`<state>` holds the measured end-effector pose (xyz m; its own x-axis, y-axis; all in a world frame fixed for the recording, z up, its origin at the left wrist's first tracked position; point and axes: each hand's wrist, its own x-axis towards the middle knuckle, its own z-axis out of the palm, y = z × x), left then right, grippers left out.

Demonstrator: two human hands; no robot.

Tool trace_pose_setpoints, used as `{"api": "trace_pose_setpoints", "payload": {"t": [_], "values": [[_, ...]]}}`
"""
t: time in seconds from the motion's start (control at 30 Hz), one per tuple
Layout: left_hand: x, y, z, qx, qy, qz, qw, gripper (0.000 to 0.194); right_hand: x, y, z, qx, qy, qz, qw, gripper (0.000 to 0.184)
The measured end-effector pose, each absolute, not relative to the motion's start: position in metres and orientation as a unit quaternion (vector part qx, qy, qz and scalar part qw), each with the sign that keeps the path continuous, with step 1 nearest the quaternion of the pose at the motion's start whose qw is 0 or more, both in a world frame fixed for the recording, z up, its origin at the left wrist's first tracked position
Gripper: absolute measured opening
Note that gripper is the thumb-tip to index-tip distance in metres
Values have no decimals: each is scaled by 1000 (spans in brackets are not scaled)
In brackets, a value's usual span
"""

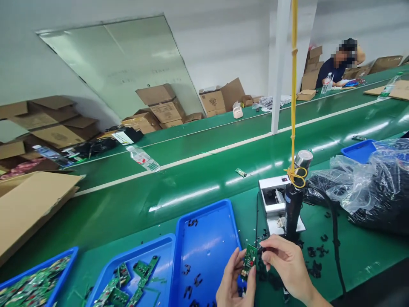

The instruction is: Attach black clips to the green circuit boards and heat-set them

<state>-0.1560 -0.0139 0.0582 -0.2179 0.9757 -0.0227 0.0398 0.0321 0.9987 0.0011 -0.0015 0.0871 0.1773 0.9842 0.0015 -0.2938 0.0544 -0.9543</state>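
Observation:
My left hand (234, 279) grips a small green circuit board (250, 257) by its edges, tilted up over the right side of a blue tray (209, 213). Small red and pale components show on the board's face. Close by on the right, my right hand (289, 266) pinches a small black plastic clip (261, 250) at the board's upper right edge. Fingers partly cover the clip, so I cannot tell whether it touches the board. Loose black clips (198, 280) lie in the tray, and more black clips (315, 269) are scattered on the green bench to the right.
Circuit boards fill two blue trays (128, 260) at left. A black cylindrical tool (292, 209) hangs on a yellow cord (294, 85) before a white-and-silver device (271, 187). A plastic bag (367, 187) of black parts sits right. Another person (335, 68) sits across the belt.

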Motion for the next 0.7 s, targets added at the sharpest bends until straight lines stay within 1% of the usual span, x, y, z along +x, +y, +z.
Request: {"api": "trace_pose_setpoints", "payload": {"t": [0.07, 0.1, 0.17, 0.23, 0.33, 0.5, 0.6, 0.7], "values": [[-152, -19, 62, 485, 574, 534, 388, 50, 1, -2, 85, -470, -420, 483, 608, 17], [-151, -21, 64, 492, 575, 530, 382, 48, 2, -2, 84, -479, -447, 460, 600, 16], [-150, -24, 68, 486, 576, 519, 404, 46, 5, -1, 83, -493, -493, 418, 582, 16], [-151, -24, 71, 467, 567, 516, 441, 46, 8, 0, 82, -499, -507, 408, 572, 16], [-152, -21, 73, 447, 553, 532, 459, 44, 9, 0, 80, -496, -488, 435, 571, 15], [-153, -16, 75, 462, 570, 519, 438, 25, 7, -1, 74, -482, -433, 506, 569, 16], [-156, -16, 77, 486, 574, 511, 416, 22, 5, -1, 72, -479, -424, 513, 573, 17], [-160, -15, 82, 511, 567, 484, 428, 23, 4, 0, 73, -489, -438, 499, 566, 19]]}}
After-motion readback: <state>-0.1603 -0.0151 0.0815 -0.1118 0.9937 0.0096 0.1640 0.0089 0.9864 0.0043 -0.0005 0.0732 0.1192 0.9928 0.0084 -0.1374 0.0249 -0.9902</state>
